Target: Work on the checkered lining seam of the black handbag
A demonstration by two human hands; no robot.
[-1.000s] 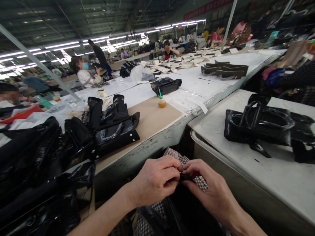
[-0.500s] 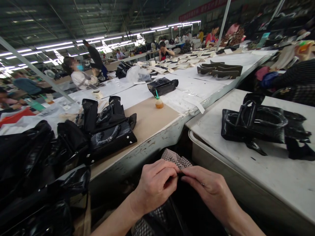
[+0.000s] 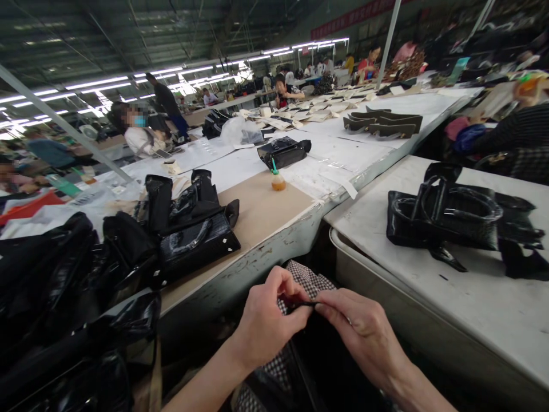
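Both hands meet low in the middle of the head view, at the thin edge of a black piece of material (image 3: 328,357) that hangs dark beneath them. Thumb and fingers of my left hand (image 3: 268,315) pinch that edge, the index finger raised and bent. My right hand (image 3: 362,323) pinches the same edge just beside it, thumb underneath. Whether the black piece is a bag, I cannot tell; its lower part is lost in shadow. Brown-and-white checked cloth (image 3: 311,278) shows behind and below the hands.
Glossy black handbags (image 3: 197,243) crowd the table at left; another black bag (image 3: 454,214) lies on the white table at right. A small bottle of amber liquid (image 3: 278,182) with a green nozzle stands on brown board. Dark olive pieces (image 3: 381,123) lie farther back. Several people work beyond.
My left fingers have lifted and opened out a little, showing more of the black edge. My right hand keeps its pinch almost in place. A person in the background has lowered their arms.
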